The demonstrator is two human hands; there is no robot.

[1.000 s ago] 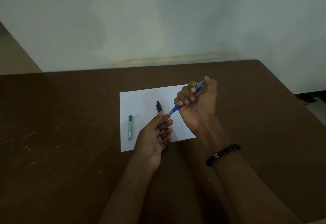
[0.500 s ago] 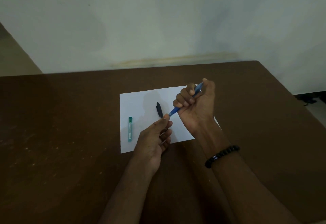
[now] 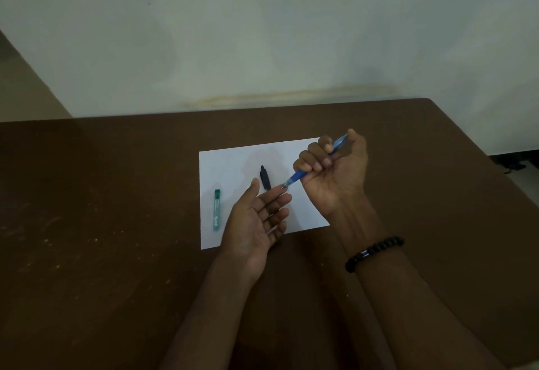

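Observation:
My right hand (image 3: pixel 335 171) grips a blue mechanical pencil (image 3: pixel 297 178) in a fist above a white sheet of paper (image 3: pixel 233 165), thumb over its top end, tip pointing down and left. My left hand (image 3: pixel 256 221) lies palm up with straight fingers just below that tip, the index fingertip touching or nearly touching it. A small black cap (image 3: pixel 264 178) lies on the paper between the two hands. A green lead tube (image 3: pixel 216 209) lies on the paper's left part.
The paper rests on a dark brown table (image 3: pixel 102 224) set against a pale wall (image 3: pixel 262 34). The table's right edge runs diagonally at the right. A black bead bracelet (image 3: pixel 374 253) circles my right wrist.
My left hand has gone from pinching at the pencil tip half a second ago to lying flat, palm up. The right hand and pencil have hardly moved.

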